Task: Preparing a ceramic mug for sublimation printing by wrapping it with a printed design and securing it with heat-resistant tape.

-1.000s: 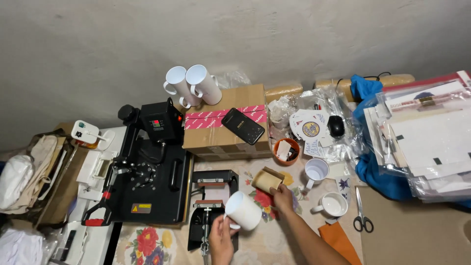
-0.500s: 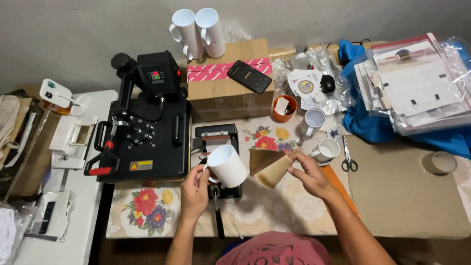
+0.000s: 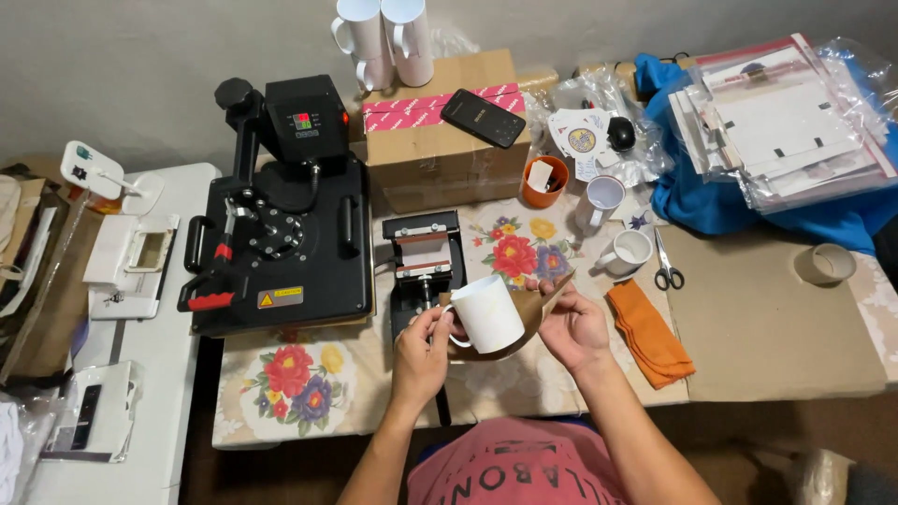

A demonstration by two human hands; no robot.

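Gripping white mug (image 3: 488, 311) by handle, left hand (image 3: 420, 353) clamped; right hand (image 3: 572, 324) pinching brown paper (image 3: 535, 313) against it, centre frame.

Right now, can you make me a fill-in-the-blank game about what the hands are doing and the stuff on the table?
1. The left hand holds a white ____ by its handle.
2. The right hand holds a sheet of brown ____ against it.
3. The scissors lie just right of an orange ____.
4. The black phone lies on top of a cardboard ____.

Missing words: mug; paper; cloth; box.
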